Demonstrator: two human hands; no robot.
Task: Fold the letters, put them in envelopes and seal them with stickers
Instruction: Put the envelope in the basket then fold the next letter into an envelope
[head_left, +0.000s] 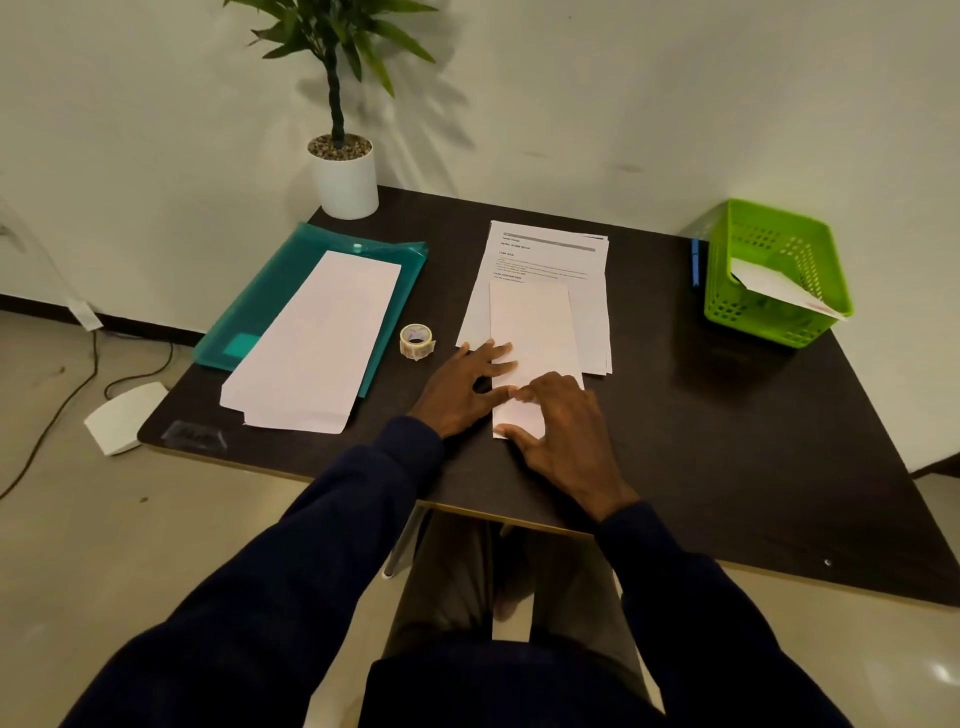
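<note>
A long white folded letter (532, 332) lies on the dark table (727, 415), its far end over a stack of printed letters (550, 254). My left hand (462, 389) rests flat with spread fingers on the folded letter's left edge. My right hand (566, 436) presses its near end, fingers bent over the paper, thumb at the near corner. A pile of white envelopes (317, 343) sits to the left on a teal plastic folder (291, 270). A roll of stickers (416, 341) stands between the envelopes and the letters.
A green plastic basket (769, 244) holding a white envelope stands at the right rear, a blue pen (695, 262) beside it. A potted plant (345, 176) sits at the back left corner. The table's near edge runs just below my wrists.
</note>
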